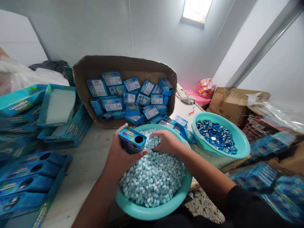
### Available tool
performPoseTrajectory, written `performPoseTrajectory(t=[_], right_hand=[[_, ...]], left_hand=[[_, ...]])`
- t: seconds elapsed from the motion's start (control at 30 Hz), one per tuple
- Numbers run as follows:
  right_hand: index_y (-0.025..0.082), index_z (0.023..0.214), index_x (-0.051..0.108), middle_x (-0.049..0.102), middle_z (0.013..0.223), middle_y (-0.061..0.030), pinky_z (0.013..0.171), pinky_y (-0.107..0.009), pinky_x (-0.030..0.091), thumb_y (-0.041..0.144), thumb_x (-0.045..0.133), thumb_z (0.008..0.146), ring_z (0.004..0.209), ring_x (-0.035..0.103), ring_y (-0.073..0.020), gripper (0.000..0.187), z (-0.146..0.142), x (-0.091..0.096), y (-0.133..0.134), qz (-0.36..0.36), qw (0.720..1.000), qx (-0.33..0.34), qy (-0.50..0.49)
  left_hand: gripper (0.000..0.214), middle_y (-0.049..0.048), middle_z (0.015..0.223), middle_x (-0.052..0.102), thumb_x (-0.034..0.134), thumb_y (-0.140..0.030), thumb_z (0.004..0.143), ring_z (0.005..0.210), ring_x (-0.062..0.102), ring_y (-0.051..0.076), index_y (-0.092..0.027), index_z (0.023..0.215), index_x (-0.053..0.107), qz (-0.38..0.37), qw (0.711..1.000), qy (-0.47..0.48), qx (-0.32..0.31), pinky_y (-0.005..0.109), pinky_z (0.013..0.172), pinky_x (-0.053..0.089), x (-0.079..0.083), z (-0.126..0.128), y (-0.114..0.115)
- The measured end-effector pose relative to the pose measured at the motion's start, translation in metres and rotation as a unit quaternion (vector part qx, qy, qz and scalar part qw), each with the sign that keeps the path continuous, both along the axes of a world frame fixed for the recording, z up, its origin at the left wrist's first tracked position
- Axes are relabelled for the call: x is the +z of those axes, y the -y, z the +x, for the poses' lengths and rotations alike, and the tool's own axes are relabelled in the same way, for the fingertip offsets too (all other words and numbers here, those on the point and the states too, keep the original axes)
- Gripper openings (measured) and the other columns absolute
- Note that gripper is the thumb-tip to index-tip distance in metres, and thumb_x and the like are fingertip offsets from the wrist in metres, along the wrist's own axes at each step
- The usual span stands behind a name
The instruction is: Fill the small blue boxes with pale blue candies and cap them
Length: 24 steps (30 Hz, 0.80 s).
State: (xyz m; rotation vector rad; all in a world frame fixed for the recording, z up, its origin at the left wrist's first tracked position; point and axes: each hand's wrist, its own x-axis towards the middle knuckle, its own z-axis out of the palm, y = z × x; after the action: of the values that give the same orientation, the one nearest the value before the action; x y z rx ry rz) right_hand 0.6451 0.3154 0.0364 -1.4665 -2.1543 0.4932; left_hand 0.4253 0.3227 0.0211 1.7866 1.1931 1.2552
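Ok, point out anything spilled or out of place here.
Several small blue printed boxes lie loose and askew outside the large brown cardboard carton, as if spilled from the similar pile heaped inside.

The left hand [118, 160] is curled in a grip at the left side of the tub [154, 214], thumb pointing inward. The right hand [166, 142] is at its far half, fingers bent. The right forearm [206, 174] crosses its right rim.

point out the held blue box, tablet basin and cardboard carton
Blue box [129, 135], head view: printed face beside hole
Tablet basin [152, 214], head view: near rim
Cardboard carton [140, 65], head view: inner wall
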Motion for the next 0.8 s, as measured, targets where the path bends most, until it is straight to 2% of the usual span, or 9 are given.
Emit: performPoseTrajectory(t=[0.33,0.5,0.63,0.7,0.8], right_hand=[[0.023,0.086,0.069,0.073,0.091,0.0021,0.085,-0.029,0.050,0.016,0.066,0.067,0.086,0.066,-0.0178,0.020,0.000,-0.001,-0.003,0.002,0.995,-0.034,-0.092],[0.023,0.084,0.069,0.071,0.088,0.0020,0.083,-0.028,0.049,0.018,0.066,0.068,0.085,0.065,-0.0176,0.017,-0.001,0.001,-0.002,0.005,0.993,-0.028,-0.112],[0.022,0.083,0.068,0.070,0.086,0.0019,0.082,-0.029,0.048,0.020,0.067,0.069,0.083,0.064,-0.0170,0.014,-0.001,0.003,-0.002,-0.001,0.991,-0.030,-0.133],[0.021,0.083,0.068,0.069,0.084,0.0014,0.081,-0.029,0.048,0.022,0.068,0.069,0.082,0.063,-0.0169,0.014,0.001,0.003,-0.003,-0.002,0.986,-0.040,-0.162],[0.019,0.083,0.068,0.065,0.079,0.0018,0.068,-0.026,0.046,0.025,0.070,0.068,0.071,0.059,-0.0139,0.015,0.003,0.002,-0.006,-0.024,0.971,-0.072,-0.225]], left_hand=[[0.107,0.0130,0.139,0.050,0.088,-0.048,0.057,0.126,0.054,0.033,-0.025,0.146,0.032,-0.014,0.999,0.001,-0.033,0.048,0.106,0.047,-0.001,0.001,-0.002],[0.106,0.0123,0.139,0.050,0.089,-0.045,0.056,0.126,0.055,0.032,-0.025,0.145,0.034,-0.012,0.999,-0.002,-0.035,0.042,0.102,0.051,0.000,0.001,0.000],[0.106,0.0113,0.138,0.052,0.090,-0.044,0.055,0.124,0.056,0.031,-0.026,0.144,0.035,-0.012,0.999,0.024,-0.040,0.042,0.103,0.050,0.000,0.003,0.000],[0.104,0.0112,0.134,0.055,0.089,-0.047,0.056,0.121,0.059,0.030,-0.025,0.142,0.036,-0.010,0.998,0.065,-0.024,0.041,0.102,0.051,0.008,0.008,-0.002],[0.093,0.0087,0.122,0.061,0.087,-0.051,0.057,0.113,0.063,0.028,-0.024,0.134,0.040,0.002,0.995,0.084,0.050,0.039,0.096,0.053,0.034,0.026,-0.012]])
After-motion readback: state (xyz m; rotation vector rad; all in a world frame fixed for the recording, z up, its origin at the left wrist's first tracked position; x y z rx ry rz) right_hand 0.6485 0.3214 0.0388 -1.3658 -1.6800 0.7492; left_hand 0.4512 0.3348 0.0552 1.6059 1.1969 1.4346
